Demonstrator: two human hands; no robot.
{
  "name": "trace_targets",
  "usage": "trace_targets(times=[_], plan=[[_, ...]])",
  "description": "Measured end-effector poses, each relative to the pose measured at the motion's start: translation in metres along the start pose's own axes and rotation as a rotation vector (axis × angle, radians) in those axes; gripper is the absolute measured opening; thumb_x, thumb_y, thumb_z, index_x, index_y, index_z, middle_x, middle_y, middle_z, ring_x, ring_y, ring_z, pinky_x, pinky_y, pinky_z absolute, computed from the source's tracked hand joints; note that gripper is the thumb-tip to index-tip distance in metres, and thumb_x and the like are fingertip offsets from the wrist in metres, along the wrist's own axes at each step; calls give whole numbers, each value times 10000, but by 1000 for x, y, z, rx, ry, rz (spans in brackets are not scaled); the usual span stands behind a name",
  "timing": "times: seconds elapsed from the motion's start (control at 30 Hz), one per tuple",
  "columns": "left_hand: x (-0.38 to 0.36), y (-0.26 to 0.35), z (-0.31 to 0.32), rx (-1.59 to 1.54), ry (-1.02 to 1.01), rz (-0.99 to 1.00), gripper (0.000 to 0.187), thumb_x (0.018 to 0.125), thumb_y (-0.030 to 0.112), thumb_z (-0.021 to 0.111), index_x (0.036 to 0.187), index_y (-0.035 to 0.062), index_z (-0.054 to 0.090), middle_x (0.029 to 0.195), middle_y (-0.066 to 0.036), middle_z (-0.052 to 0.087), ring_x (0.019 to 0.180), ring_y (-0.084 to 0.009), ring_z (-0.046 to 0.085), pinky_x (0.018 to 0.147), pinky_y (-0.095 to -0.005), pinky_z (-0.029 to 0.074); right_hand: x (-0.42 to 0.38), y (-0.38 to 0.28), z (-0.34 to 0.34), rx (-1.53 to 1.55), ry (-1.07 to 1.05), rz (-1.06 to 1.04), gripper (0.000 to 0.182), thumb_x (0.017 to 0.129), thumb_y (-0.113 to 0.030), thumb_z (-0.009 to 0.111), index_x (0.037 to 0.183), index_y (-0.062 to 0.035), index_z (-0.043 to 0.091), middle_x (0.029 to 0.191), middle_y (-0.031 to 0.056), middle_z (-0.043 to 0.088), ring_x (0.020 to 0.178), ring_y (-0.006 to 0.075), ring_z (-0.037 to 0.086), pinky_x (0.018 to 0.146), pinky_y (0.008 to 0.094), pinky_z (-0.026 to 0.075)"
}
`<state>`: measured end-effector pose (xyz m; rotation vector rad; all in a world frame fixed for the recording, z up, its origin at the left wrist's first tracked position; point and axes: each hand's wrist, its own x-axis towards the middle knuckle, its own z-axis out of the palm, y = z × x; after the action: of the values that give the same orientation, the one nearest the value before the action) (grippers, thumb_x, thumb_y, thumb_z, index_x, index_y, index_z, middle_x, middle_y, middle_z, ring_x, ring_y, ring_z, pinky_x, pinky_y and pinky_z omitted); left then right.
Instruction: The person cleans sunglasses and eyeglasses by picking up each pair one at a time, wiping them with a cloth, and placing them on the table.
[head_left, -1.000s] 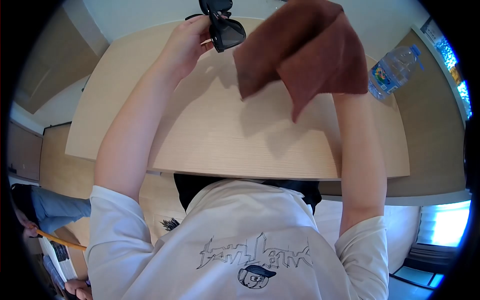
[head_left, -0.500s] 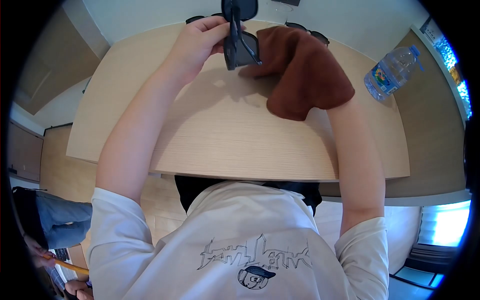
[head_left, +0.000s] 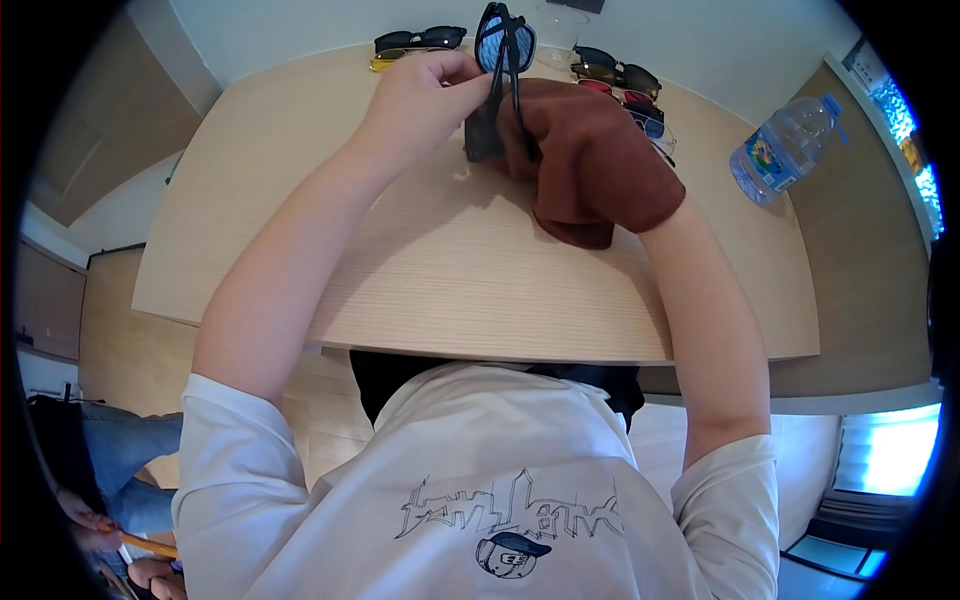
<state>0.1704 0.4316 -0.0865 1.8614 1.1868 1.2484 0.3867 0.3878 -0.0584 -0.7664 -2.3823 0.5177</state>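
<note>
Dark-framed sunglasses (head_left: pixel 505 45) are up over the far middle of the table, one lens tilted toward the wall and the temples crossing in front. The thumb and fingers of my left hand (head_left: pixel 428 98) pinch the frame from the left. A brown cloth (head_left: pixel 590 160) drapes over my right hand, hiding its fingers; only the wrist (head_left: pixel 668 222) shows below it. The cloth is bunched against the lower lens and temple of the sunglasses, covering part of them.
Sunglasses (head_left: pixel 420 40) lie at the back left, a yellow-lensed pair (head_left: pixel 385 62) beside them. Several more glasses (head_left: pixel 615 72) are at the back right. A plastic water bottle (head_left: pixel 785 150) stands on the table (head_left: pixel 480 300) at right. Another person's hands (head_left: pixel 95 525) hold something orange at lower left.
The sunglasses have turned and dropped slightly, moving right toward the cloth. My right hand has brought the cloth left against them. More glasses at the back are now uncovered.
</note>
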Motion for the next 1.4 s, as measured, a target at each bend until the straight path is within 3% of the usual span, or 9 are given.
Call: trace_targets(times=[0.13,0.2,0.33,0.4,0.73,1.03,1.13,1.3,1.4], plan=[[-1,1,2,3,-25,-41,217,923,230,711,960,18,741,765,-10,693,687,-81,622,647,-258,502,-2,-2,-1,-112,-9,-63,70,722,20,643,755,-23,598,808,37,570,746,144,537,667,270,464],[-5,4,7,50,-18,-37,149,969,143,651,1009,22,728,831,13,679,740,-48,589,665,-225,476,-2,-7,-2,131,-38,35,202,609,26,698,725,-56,555,756,117,588,705,312,598,632,349,496],[-8,7,8,72,-40,-80,165,969,146,648,1021,11,727,865,6,697,769,-46,606,684,-225,486,-1,-5,1,-45,-11,-81,189,614,-3,703,750,-56,583,764,107,604,723,308,618,641,348,508],[-6,3,9,120,-29,22,194,984,165,635,1062,16,733,880,18,698,786,-46,617,712,-215,493,-2,-6,3,-67,6,-62,19,763,-20,625,755,-24,608,813,53,586,707,175,534,636,274,453],[-6,9,4,-57,-185,-184,258,1031,177,577,1186,36,728,975,8,725,872,-50,653,805,-217,520,-3,4,9,-48,88,4,45,813,-43,612,773,-47,633,834,61,600,735,175,561,662,283,472],[-18,8,18,144,-168,40,284,1029,161,586,1237,2,696,1017,-64,752,913,-126,682,840,-277,541,-7,5,3,-407,154,-72,329,588,-84,750,892,-34,633,855,150,622,783,345,634,702,362,518],[-21,17,16,185,-198,52,278,1008,148,613,1236,17,702,958,-62,744,859,-114,665,794,-278,538,-10,-3,-5,-383,157,-105,332,588,-83,742,895,-24,632,861,143,635,765,326,635,699,348,519],[-24,27,14,329,-255,66,280,970,141,659,1224,36,714,832,-52,696,733,-104,594,704,-286,513,-17,1,-10,-250,73,49,378,664,-144,758,994,-19,621,922,92,669,769,150,614,696,297,511],[-23,22,16,313,-254,93,273,968,145,662,1214,41,718,834,-62,701,728,-109,600,702,-285,511,-16,-1,-9,-211,60,132,420,697,-180,781,1035,-3,605,902,79,666,766,110,595,698,288,512]])
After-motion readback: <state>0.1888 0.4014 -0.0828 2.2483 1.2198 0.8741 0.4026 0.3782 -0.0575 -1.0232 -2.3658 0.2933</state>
